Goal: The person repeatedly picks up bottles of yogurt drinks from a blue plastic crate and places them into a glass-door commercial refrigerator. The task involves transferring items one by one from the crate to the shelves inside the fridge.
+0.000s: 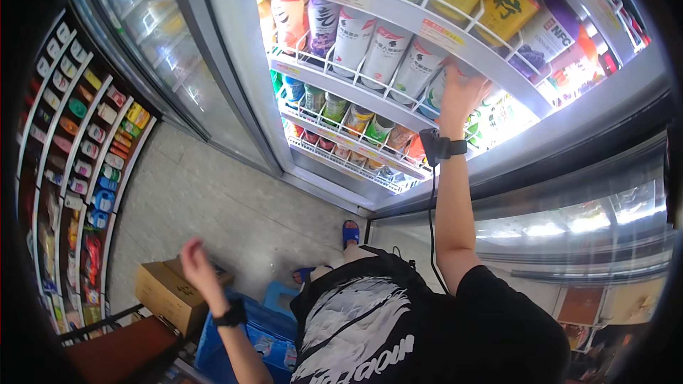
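My right hand (pixel 463 97) reaches into a lit drinks refrigerator. It is at the right end of a wire-fronted shelf (pixel 352 83), against a white-and-green bottle (pixel 436 90). Its fingertips are partly hidden, so I cannot tell whether they grip the bottle. Left of it in the same row stand white bottles (pixel 385 55), a purple-wrapped bottle (pixel 322 26) and a peach-coloured one (pixel 288 18). My left hand (pixel 198 264), slightly blurred, hangs in the air over a cardboard box (pixel 168 298). Nothing shows in it. Below its wrist is a blue plastic crate (pixel 213 338) with several items inside.
The refrigerator's glass door (pixel 176 58) stands swung out at the left. Store shelves (pixel 80 170) full of packaged goods line the far left. A blue stool (pixel 278 296) is near my feet. A cable (pixel 431 224) hangs from my right wrist device. Right is a glass-fronted case (pixel 565 224).
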Demonstrator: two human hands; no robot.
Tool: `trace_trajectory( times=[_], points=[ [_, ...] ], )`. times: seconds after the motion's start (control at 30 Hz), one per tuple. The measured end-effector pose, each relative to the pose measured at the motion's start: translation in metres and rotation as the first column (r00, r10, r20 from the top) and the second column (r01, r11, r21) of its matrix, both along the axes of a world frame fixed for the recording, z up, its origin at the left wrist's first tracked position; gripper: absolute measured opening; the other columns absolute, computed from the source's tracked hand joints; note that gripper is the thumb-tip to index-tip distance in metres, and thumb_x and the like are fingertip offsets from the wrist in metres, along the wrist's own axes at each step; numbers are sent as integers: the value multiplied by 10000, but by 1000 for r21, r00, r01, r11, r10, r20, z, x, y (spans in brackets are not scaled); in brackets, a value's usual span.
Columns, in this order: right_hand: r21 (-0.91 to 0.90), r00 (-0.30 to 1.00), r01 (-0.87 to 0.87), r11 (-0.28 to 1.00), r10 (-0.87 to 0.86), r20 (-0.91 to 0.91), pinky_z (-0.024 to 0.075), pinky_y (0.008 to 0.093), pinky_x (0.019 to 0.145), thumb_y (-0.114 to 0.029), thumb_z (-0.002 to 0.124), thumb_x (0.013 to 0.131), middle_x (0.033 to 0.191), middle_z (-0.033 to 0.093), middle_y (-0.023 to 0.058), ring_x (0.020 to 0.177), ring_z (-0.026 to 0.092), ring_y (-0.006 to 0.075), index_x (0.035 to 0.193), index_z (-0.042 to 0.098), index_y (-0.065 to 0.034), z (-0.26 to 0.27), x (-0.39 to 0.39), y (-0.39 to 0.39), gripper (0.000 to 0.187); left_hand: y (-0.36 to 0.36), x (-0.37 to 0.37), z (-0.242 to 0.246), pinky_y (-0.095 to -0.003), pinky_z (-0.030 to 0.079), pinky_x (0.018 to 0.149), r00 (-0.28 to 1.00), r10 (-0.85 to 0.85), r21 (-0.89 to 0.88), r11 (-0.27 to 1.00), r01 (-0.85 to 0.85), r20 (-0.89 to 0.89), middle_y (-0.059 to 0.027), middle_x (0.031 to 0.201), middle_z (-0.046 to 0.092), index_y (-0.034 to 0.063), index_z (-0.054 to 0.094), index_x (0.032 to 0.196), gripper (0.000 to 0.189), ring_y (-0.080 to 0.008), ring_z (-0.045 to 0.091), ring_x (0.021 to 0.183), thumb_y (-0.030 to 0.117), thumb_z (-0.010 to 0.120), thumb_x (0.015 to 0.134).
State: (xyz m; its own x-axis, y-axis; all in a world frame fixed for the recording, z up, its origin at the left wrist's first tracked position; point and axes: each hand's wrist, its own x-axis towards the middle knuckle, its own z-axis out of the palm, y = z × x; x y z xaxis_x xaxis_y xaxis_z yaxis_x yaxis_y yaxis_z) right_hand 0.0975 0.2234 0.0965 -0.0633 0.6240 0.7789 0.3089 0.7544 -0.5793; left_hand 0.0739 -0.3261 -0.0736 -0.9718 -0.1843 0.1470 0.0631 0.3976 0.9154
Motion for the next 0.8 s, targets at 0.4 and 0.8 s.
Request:
trace_trajectory(
  times=[0.4,0.8],
  points=[
    [61,972,-195,979,201,-118,325,453,1048,-118,791,728,1363,394,193,1272,376,357,1333,360,-44,-76,30,-24,747,403,-65,176,-407,472,920,269,-782,-344,517,784,-562,-213,1326,458,9,440,1303,466,-370,565,1063,35,547,850],
    [28,960,-189,982,191,-203,366,421,1023,-94,793,713,1315,468,178,1214,466,323,1369,339,-57,-77,28,-16,798,502,-82,197,-445,518,770,370,-890,-296,441,848,-266,-199,996,659,56,657,1031,356,-370,632,921,341,640,817]
  ],
)
